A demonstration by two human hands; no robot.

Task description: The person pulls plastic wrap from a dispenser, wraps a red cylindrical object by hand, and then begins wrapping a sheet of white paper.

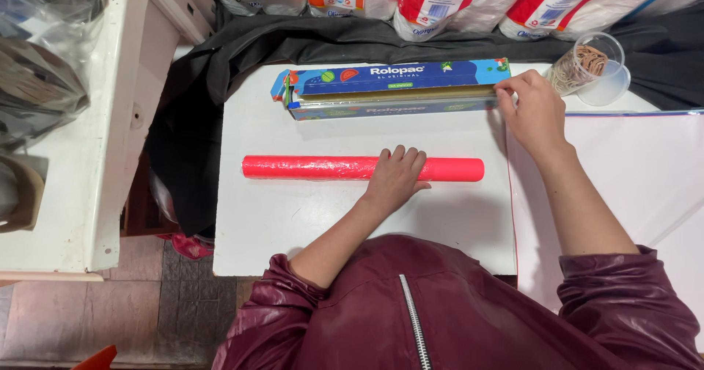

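Head view, looking down on a white tabletop point(293, 223); a long bright pink roll point(323, 167) wrapped in clear glossy film lies across its middle, running left to right, parallel to the near edge. The left hand point(394, 177) rests palm-down on top of the pink roll toward its right portion, fingers spread flat and draped over the far side, pressing rather than gripping; the roll's right end shows bare beyond the hand. Behind the roll, well apart from it, a long blue cling-film box point(396, 88) lies parallel, lid flap open along its length, the silvery film roll visible inside. The right hand point(534, 110) reaches to the right end of this box, fingertips pinched at the box's end edge; whether they hold film or only the cardboard cannot be told. Just beyond the right hand a clear plastic cup point(590, 66) holding tan rubber bands lies tilted on the tabletop's far right corner. A white sheet with a thin red border point(631, 172) adjoins the tabletop on the right. Black cloth point(242, 55) lies behind and to the left of the tabletop, with white plastic-wrapped packs with orange and red labels point(440, 0) along the far edge. Both sleeves are dark maroon, glossy point(411, 311)
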